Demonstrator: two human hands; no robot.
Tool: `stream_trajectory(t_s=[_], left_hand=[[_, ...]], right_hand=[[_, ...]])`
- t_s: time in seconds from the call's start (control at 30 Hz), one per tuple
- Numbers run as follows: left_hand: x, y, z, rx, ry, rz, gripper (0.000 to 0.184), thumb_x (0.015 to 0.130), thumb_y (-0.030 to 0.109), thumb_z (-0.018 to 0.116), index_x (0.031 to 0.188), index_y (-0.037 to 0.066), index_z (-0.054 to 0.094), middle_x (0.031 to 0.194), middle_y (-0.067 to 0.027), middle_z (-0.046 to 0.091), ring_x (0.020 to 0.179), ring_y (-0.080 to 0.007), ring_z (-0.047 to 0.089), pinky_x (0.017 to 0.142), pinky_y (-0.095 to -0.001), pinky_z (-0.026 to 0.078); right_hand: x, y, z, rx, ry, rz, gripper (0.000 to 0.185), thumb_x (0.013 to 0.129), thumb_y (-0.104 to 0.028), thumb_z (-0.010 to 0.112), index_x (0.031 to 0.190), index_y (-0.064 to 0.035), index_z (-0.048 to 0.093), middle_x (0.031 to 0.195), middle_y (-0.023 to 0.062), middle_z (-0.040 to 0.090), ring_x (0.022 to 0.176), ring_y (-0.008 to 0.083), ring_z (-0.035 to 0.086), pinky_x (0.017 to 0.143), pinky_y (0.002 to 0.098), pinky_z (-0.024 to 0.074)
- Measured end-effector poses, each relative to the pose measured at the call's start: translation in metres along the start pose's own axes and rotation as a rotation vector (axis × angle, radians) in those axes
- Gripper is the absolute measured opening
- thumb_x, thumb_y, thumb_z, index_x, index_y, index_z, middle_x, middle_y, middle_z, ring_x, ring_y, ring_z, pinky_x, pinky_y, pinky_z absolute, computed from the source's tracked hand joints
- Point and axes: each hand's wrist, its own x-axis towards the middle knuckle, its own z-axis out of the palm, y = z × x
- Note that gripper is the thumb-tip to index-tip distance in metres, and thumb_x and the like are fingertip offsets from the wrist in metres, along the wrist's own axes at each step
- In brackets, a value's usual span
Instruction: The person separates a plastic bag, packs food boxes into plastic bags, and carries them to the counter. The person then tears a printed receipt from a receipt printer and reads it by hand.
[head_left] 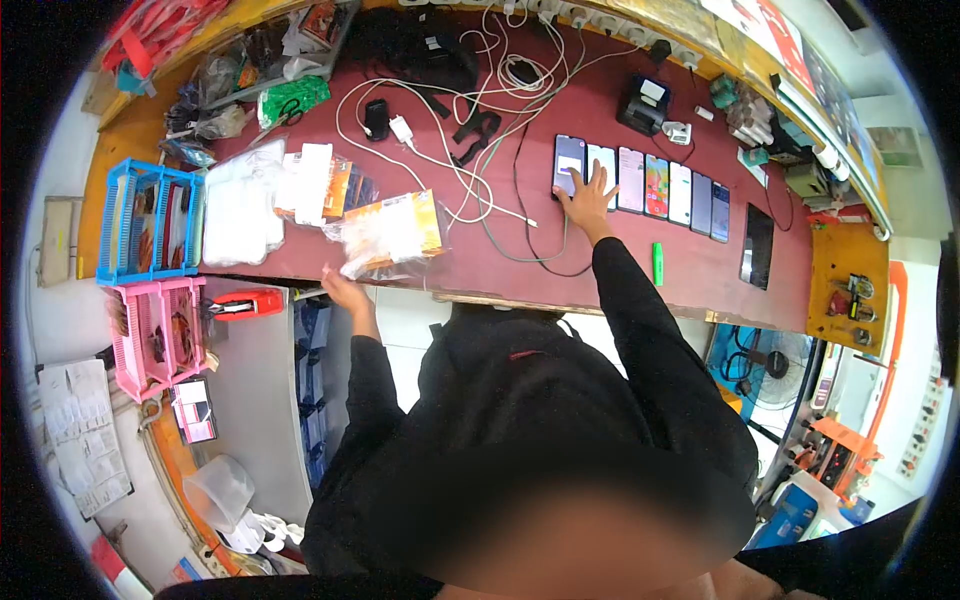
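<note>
My right hand lies with its fingers spread over the first two phones of a row, its fingertips on or just above their screens. The leftmost phone has a lit screen, and a second lit phone is beside it. Several more phones continue to the right, among them one with a red patterned screen. My left hand is at the table's front edge, just below an orange and white packet in clear plastic. Its fingers are small in view, and whether they touch the plastic is unclear.
A green marker and a dark phone lie on the red table. White cables tangle across its middle. Blue and pink baskets stand at the left. A black device sits towards the back.
</note>
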Motion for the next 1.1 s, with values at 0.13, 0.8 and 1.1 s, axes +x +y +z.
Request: stream_trajectory(t_s=[0.13, 0.8, 1.1], left_hand=[[-0.029, 0.016, -0.008, -0.017, 0.233, -0.075, 0.034, 0.093, 0.029, 0.043, 0.110, 0.000, 0.049, 0.098, -0.0092, 0.053, 0.081, -0.0159, 0.047, 0.072, -0.0287, 0.039], [-0.202, 0.048, 0.118, 0.316, 0.546, 0.325, 0.033, 0.094, 0.020, 0.042, 0.108, -0.010, 0.045, 0.108, -0.0224, 0.047, 0.094, -0.0295, 0.050, 0.084, -0.0382, 0.041], [-0.234, 0.063, 0.142, 0.260, 0.568, 0.440, 0.032, 0.093, 0.020, 0.049, 0.110, -0.006, 0.046, 0.108, -0.0194, 0.047, 0.094, -0.0258, 0.050, 0.082, -0.0357, 0.043]], right_hand=[[0.005, 0.016, -0.004, 0.078, -0.067, -0.028, 0.062, 0.079, -0.060, 0.050, 0.131, -0.0256, 0.043, 0.146, 0.0196, 0.012, 0.135, 0.0373, 0.008, 0.095, 0.0727, 0.0077], [0.047, 0.139, -0.014, 0.065, -0.091, -0.200, 0.061, 0.081, -0.058, 0.050, 0.132, -0.0262, 0.042, 0.146, 0.0207, 0.013, 0.135, 0.0386, 0.012, 0.096, 0.0718, 0.0093], [0.060, 0.184, -0.024, 0.420, 0.197, -0.168, 0.054, 0.080, -0.046, 0.060, 0.127, -0.0228, 0.046, 0.136, 0.0203, 0.029, 0.128, 0.0377, 0.026, 0.098, 0.0646, 0.0182]])
